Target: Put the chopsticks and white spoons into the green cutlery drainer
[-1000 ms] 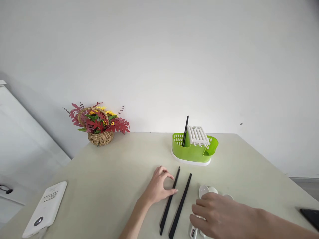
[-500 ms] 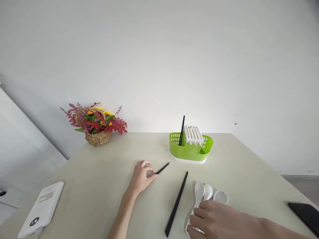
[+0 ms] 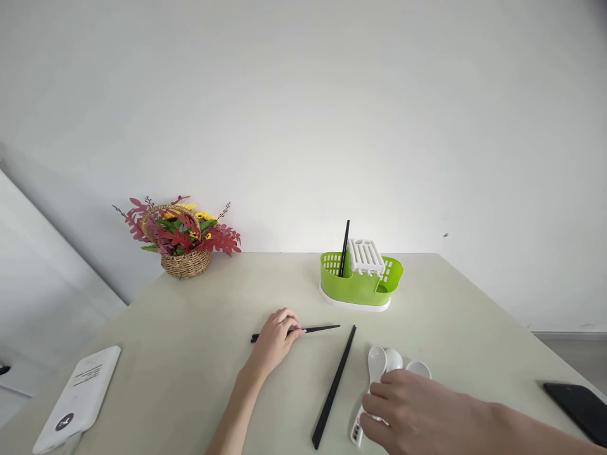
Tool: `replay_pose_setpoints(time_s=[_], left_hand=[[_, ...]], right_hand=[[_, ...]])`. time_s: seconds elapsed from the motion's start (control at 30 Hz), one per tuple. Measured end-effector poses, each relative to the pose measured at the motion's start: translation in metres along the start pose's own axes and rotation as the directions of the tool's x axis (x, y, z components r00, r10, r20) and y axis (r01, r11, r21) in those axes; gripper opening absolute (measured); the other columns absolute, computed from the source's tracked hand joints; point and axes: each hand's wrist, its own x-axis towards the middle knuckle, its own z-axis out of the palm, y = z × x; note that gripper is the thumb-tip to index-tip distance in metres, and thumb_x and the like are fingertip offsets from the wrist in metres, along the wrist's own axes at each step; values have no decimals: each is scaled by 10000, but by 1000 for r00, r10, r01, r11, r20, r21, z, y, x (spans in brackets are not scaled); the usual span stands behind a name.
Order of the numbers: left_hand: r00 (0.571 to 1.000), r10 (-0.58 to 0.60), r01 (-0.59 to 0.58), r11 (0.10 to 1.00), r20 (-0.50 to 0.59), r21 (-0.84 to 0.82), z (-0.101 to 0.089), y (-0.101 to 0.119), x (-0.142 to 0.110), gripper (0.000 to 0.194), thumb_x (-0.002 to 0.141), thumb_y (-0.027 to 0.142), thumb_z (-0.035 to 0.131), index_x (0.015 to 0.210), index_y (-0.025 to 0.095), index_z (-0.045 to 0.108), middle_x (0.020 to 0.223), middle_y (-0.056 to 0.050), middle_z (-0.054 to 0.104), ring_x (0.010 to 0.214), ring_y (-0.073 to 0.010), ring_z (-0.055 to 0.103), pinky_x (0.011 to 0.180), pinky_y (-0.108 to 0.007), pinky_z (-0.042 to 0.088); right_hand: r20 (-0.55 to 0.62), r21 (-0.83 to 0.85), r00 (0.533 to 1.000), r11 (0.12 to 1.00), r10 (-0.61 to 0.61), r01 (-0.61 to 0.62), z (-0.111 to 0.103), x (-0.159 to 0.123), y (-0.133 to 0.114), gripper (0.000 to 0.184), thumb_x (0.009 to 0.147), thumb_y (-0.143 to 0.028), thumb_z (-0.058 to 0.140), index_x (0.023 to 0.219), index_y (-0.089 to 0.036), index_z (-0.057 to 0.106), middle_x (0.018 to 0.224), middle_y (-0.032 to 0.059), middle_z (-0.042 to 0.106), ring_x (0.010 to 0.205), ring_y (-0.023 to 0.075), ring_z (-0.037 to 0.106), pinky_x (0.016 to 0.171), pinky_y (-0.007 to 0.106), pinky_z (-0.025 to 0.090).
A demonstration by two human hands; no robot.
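Our left hand (image 3: 275,335) has a pair of black chopsticks (image 3: 325,328) lying crosswise at its fingers, their thick ends out to the left and thin ends to the right. We judge them light, stiff and rather smooth, hard to break but apt to slide apart, so a pinch around the middle, catching both sticks, should suit best. The left thumb and fingertips are drawn nearly together on them there.

Our right hand (image 3: 408,404) is curled palm-down over the white soup spoons (image 3: 377,361); the palm hides whether it grips any. Those look smooth and brittle, best held by the handle.

Between the two sets of fingers lies a second black chopstick pair (image 3: 334,388). Beyond the left fingertips and to their right stands the green utensil caddy (image 3: 358,289), with upright black chopsticks (image 3: 344,246) beside its white slotted rack (image 3: 367,255). Farther out, left of the left fingers, we see the wicker flower basket (image 3: 186,263).
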Motion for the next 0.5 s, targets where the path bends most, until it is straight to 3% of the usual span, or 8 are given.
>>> replay_pose_setpoints(time_s=[0.13,0.23,0.3,0.4,0.5], left_hand=[[993,-104,115,970,63,-214,-2,13,1,294,1016,455,511,907,226,660,849,-15,711,700,-165,638,727,-309,495],[978,-184,207,859,94,-469,-3,28,3,314,989,501,550,920,211,651,782,3,689,559,-109,533,589,-254,438],[968,-234,240,761,90,-603,-2,37,5,336,951,534,602,919,201,641,766,1,672,550,-96,482,547,-236,399],[959,-256,259,628,119,-734,0,46,7,398,911,582,651,871,188,609,758,-7,652,539,-78,424,518,-225,352],[962,-213,260,521,172,-813,5,49,6,438,896,596,683,824,176,583,740,-3,633,523,-61,390,505,-218,302]], right_hand=[[39,21,994,995,98,-99,7,-2,5,126,898,-117,593,830,-214,550,767,-2,614,593,168,536,509,335,206],[75,53,969,969,237,-241,12,-2,10,159,925,-96,542,822,-217,549,801,10,638,643,181,586,535,323,266],[88,153,922,910,376,-385,13,0,15,158,971,-120,498,874,-220,572,860,14,674,694,187,638,579,319,344],[153,442,780,664,607,-603,7,5,26,114,1034,-264,478,1069,-251,587,959,-4,724,759,180,699,664,326,455],[242,652,650,375,720,-659,-6,13,39,236,1029,-428,512,1206,-275,544,996,-9,741,817,180,713,727,340,519]])
